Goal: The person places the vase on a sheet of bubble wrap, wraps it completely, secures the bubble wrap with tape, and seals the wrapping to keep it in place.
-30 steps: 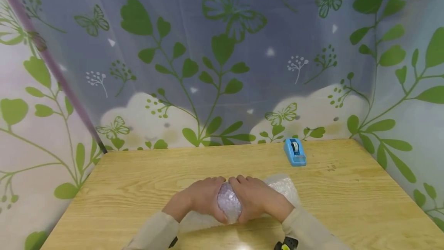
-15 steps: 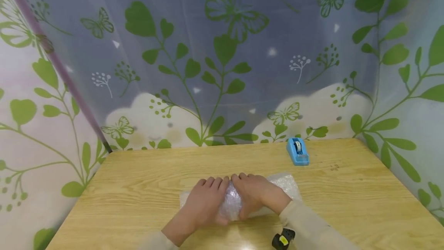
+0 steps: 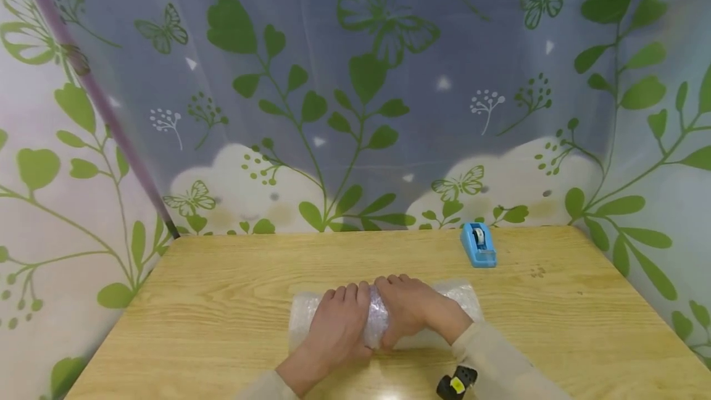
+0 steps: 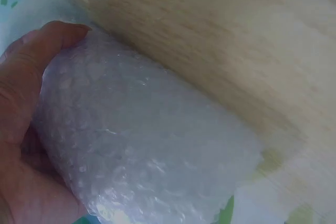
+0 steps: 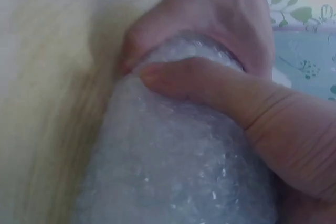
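A roll of bubble wrap (image 3: 379, 316) lies crosswise near the front of the wooden table, with both hands gripping its middle. My left hand (image 3: 341, 323) curls over it from the left, fingers on the far side and thumb at the near side. Close beside it, my right hand (image 3: 411, 310) grips the roll from the right. In the left wrist view the bubble wrap (image 4: 142, 135) bulges out past the thumb as a loose cylinder. The right wrist view shows the thumb (image 5: 194, 80) pressed along the bubble wrap (image 5: 173, 161). Whatever lies inside the roll is hidden.
A blue tape dispenser (image 3: 479, 245) stands at the back right of the wooden table (image 3: 222, 276). Behind the table hangs a leaf-and-butterfly patterned curtain (image 3: 355, 110), which also closes off both sides. A black wrist device (image 3: 457, 383) shows below the right sleeve.
My left hand has turned and shifted over the top of the roll, uncovering more of its left end. The right hand keeps its grip. The head view has shifted slightly.
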The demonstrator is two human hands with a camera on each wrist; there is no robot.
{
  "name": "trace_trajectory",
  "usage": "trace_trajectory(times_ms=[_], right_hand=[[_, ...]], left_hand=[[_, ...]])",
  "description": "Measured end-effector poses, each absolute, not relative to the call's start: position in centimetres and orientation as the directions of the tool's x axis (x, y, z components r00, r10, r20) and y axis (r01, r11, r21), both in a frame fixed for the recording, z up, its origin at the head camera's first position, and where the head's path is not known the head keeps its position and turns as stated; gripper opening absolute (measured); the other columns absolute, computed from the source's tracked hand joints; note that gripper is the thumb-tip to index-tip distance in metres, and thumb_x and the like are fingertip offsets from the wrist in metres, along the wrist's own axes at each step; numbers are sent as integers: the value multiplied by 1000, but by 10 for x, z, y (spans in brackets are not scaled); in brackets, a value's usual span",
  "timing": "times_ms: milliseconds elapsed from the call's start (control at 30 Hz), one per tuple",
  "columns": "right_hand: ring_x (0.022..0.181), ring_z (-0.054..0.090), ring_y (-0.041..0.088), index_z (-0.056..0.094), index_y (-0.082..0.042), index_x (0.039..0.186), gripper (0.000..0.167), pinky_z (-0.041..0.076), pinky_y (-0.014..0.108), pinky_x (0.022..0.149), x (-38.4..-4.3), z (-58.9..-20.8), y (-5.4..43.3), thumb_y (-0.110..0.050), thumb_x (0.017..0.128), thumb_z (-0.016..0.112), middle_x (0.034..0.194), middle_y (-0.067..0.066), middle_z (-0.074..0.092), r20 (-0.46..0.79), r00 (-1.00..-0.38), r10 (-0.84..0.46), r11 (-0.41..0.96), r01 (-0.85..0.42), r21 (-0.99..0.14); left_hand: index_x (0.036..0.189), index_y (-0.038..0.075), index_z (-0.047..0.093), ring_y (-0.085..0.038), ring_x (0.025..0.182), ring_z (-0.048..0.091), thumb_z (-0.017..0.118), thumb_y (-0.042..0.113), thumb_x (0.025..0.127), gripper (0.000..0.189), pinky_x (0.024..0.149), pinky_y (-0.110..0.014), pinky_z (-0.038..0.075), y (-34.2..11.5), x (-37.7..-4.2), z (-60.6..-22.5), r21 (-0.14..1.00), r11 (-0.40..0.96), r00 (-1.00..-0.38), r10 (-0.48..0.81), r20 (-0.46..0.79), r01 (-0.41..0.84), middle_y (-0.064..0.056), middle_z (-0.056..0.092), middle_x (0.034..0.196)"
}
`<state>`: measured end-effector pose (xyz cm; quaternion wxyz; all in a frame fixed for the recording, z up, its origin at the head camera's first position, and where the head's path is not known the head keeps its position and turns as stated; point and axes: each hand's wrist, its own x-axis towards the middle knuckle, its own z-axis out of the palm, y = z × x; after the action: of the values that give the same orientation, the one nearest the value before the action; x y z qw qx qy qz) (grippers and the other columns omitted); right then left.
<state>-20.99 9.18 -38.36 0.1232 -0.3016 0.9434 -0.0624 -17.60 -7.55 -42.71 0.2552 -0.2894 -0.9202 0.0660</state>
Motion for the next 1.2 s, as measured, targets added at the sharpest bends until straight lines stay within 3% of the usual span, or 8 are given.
trace_trajectory(times_ms=[100, 167, 333, 633, 767, 1000, 1200], right_hand=[[122, 44, 31, 42, -1, 137, 98, 35, 46, 102, -202, -386, 94, -56, 64, 78, 130, 13, 50, -104, -805, -584, 811, -572, -123], [126, 40, 32, 39, 1, 139, 100, 32, 47, 104, -195, -388, 94, -58, 67, 76, 136, 15, 47, -39, -808, -588, 808, -585, -77], [119, 48, 31, 43, 3, 136, 97, 39, 44, 99, -183, -397, 94, -52, 65, 81, 130, 15, 52, 105, -790, -604, 796, -604, 41], [115, 51, 32, 41, 2, 135, 101, 41, 44, 96, -183, -409, 97, -47, 60, 86, 126, 18, 53, 156, -829, -537, 841, -541, 18], [114, 51, 33, 40, 0, 135, 100, 42, 46, 95, -183, -414, 95, -47, 60, 86, 126, 17, 53, 203, -827, -524, 848, -530, 30], [109, 54, 32, 42, -2, 133, 100, 44, 46, 92, -182, -419, 93, -48, 57, 87, 121, 16, 55, 282, -800, -530, 843, -532, 74], [104, 55, 32, 44, -4, 133, 99, 44, 46, 90, -177, -414, 94, -54, 58, 84, 120, 15, 55, 286, -763, -579, 811, -574, 112]], left_hand=[[116, -2, 52, -23, 80, 61, 80, 54, 51, 90, 68, -34, 51, -76, -178, -426, -257, 818, -715, 575, 398, 515, -11, 61, 92], [117, -2, 51, -23, 82, 61, 80, 54, 51, 91, 69, -35, 51, -76, -179, -425, -253, 816, -726, 578, 372, 520, -12, 61, 95], [115, -2, 53, -23, 81, 61, 80, 52, 50, 89, 69, -35, 52, -75, -180, -421, -274, 812, -732, 583, 353, 515, -12, 62, 93], [114, -1, 54, -23, 77, 62, 76, 61, 57, 87, 67, -35, 52, -70, -192, -411, -256, 781, -741, 623, 250, 570, -10, 62, 91], [115, 1, 53, -23, 78, 61, 73, 61, 61, 83, 66, -34, 51, -72, -199, -407, -185, 785, -767, 619, 170, 592, -9, 61, 90], [114, 3, 52, -18, 73, 58, 75, 56, 59, 79, 62, -29, 50, -75, -205, -401, -96, 786, -784, 617, 67, 610, -5, 58, 85], [122, 1, 50, -13, 73, 56, 79, 52, 58, 87, 64, -26, 49, -77, -204, -399, 107, 794, -793, 607, -61, 599, -1, 58, 88]])
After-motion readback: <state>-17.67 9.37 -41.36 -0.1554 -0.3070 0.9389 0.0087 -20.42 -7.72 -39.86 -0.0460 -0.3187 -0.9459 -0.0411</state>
